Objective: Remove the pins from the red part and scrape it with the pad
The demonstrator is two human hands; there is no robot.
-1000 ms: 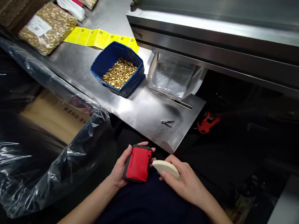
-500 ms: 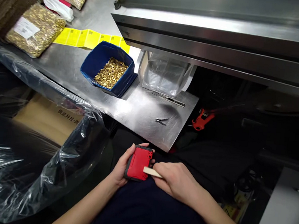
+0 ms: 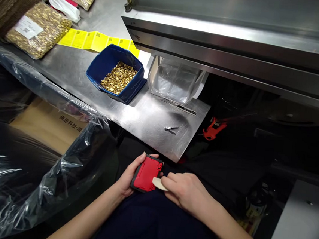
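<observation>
Head view: we holding red box [image 3: 148,173] in left hand [image 3: 128,176], over lap, below counter [image 3: 148,118] edge. Right hand [image 3: 186,191] pinching pale flat piece [image 3: 159,183], touching box. Box maybe slipping down if piece pushing too hard.

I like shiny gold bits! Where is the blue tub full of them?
The blue plastic tub of gold bits sits upper left in the head view, on the steel table, beside a clear plastic bag.
</observation>
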